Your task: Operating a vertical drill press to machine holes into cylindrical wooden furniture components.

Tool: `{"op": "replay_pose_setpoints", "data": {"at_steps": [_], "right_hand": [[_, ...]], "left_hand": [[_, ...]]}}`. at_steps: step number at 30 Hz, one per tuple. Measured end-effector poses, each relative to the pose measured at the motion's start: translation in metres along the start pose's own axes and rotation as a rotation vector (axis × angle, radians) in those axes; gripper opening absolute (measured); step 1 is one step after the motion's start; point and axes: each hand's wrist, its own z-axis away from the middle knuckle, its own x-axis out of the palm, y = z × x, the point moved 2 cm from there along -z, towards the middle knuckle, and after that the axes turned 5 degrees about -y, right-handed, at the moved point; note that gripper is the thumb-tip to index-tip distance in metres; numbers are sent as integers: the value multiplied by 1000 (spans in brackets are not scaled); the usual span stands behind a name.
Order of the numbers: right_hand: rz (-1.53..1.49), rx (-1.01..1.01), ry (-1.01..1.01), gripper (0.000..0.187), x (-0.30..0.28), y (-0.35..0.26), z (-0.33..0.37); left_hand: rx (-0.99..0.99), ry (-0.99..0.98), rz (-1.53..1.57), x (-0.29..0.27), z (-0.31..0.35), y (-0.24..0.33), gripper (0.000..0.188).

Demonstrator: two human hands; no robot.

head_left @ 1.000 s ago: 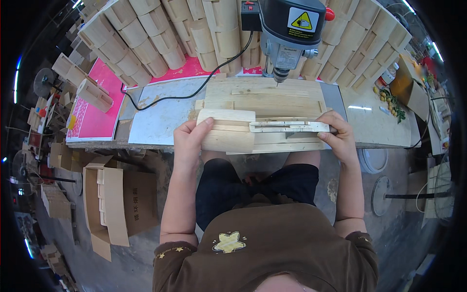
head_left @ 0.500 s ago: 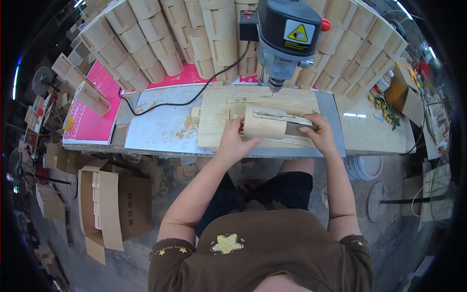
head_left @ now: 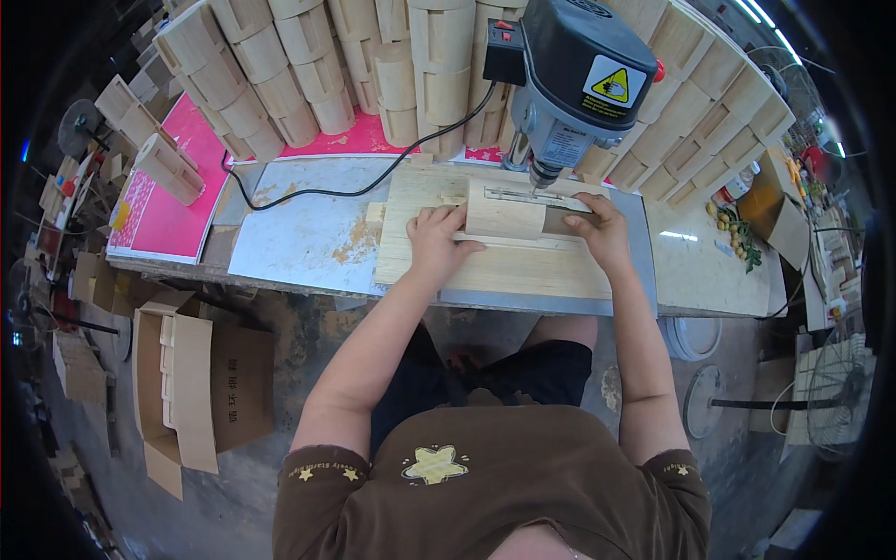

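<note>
A pale wooden cylinder (head_left: 504, 218) lies sideways on a wooden board (head_left: 420, 266), under the drill chuck (head_left: 542, 175) of a bench drill press (head_left: 574, 93). A narrow slotted strip (head_left: 523, 196) runs along its upper side. My left hand (head_left: 437, 245) is closed against the cylinder's left end, with the thumb pointing along its near side. My right hand (head_left: 603, 230) is closed around the right end, where a dark brown-grey section (head_left: 563, 221) shows between the wood and my fingers. The drill tip hangs just over the strip; whether they touch I cannot tell.
Tall stacks of similar wooden cylinders (head_left: 439, 75) stand behind the drill press, left and right. A black cable (head_left: 355, 192) curves across the table's left half. Small fruits with leaves (head_left: 737, 233) lie at right. An open cardboard box (head_left: 201, 387) stands on the floor.
Both hands have moved the cylinder away from me, from the near part of the board to beneath the drill chuck. The camera view has shifted slightly.
</note>
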Motion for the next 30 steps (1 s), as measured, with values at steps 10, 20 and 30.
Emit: {"op": "replay_pose_setpoints", "data": {"at_steps": [10,20,30], "right_hand": [[-258,-247,407,29,-108,-124,-105],[508,-223,385,22,-84,-155,-25],[110,-351,527,19,6,-56,21]], "left_hand": [[-14,-53,64,-5,-1,0,45],[-40,-154,126,2,-2,-6,61],[6,-78,112,2,-6,0,49]]}}
